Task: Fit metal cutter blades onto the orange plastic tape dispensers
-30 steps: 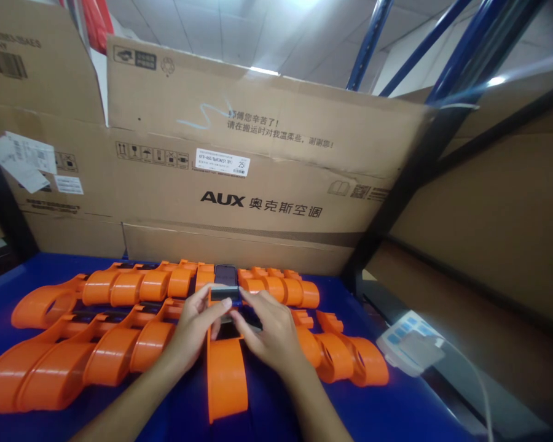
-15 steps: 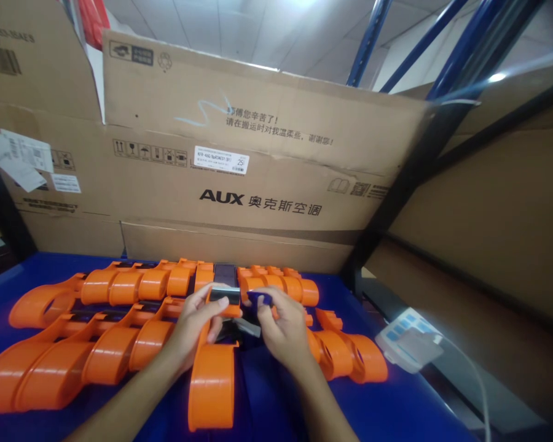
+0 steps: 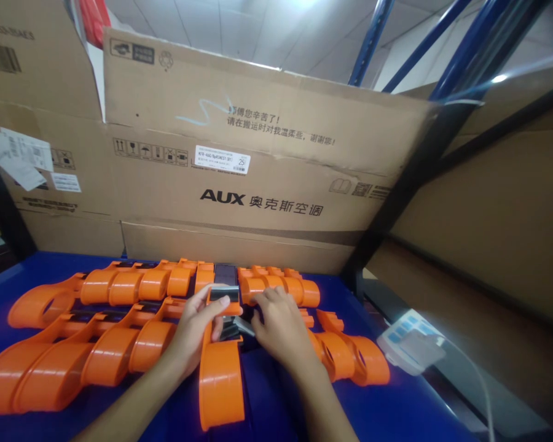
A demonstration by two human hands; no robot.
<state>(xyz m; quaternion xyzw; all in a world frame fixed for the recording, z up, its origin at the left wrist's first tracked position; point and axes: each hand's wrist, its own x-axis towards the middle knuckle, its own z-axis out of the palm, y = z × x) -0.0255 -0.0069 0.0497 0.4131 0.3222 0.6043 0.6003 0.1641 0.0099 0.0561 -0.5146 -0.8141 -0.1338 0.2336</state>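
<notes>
My left hand (image 3: 197, 322) is closed around an orange tape dispenser (image 3: 222, 383) in front of me. Its wide ring hangs down toward me. A black and silver toothed piece (image 3: 224, 294) sits at its top under my thumb. Just below is another black part with a silver strip (image 3: 245, 326). My right hand (image 3: 281, 322) is close by on the right, back of the hand up and fingers curled. Its fingertips are partly hidden, so what they hold, if anything, does not show.
Several orange dispensers lie in rows on the blue surface, left (image 3: 113, 356) and right (image 3: 371, 361). A white device with a cable (image 3: 410, 341) stands at the right edge. A large cardboard box (image 3: 166, 184) walls off the back, beside a dark rack post (image 3: 378, 221).
The dark blue piece pinched in my right hand is no longer visible. My right hand has turned more back-up with its fingers curled. The dispenser's ring has swung slightly right.
</notes>
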